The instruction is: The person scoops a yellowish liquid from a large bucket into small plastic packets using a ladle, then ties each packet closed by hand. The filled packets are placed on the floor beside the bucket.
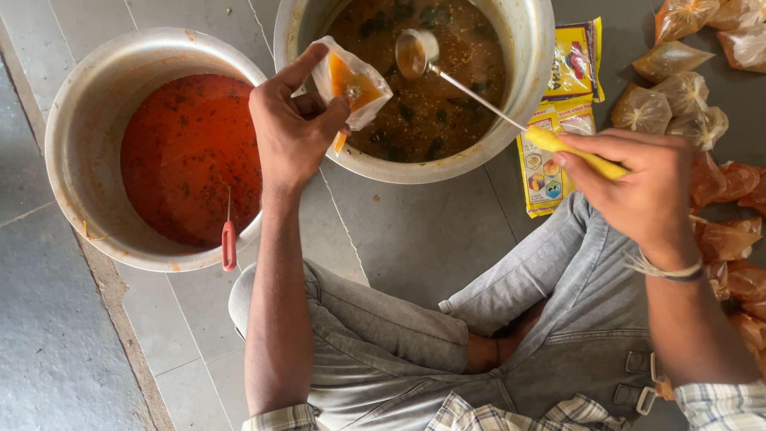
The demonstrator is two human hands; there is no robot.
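Note:
My left hand holds a small clear plastic bag open, partly filled with orange-brown liquid, at the near rim of a large metal pot. That pot holds brown curry with dark leaves. My right hand grips the yellow handle of a steel ladle. Its bowl hangs over the brown curry, just right of the bag, with liquid in it.
A second metal pot at left holds red liquid, with a red-handled ladle leaning on its rim. Yellow packets lie on the tiled floor. Several filled, tied plastic bags are piled at right. My crossed legs in grey trousers fill the foreground.

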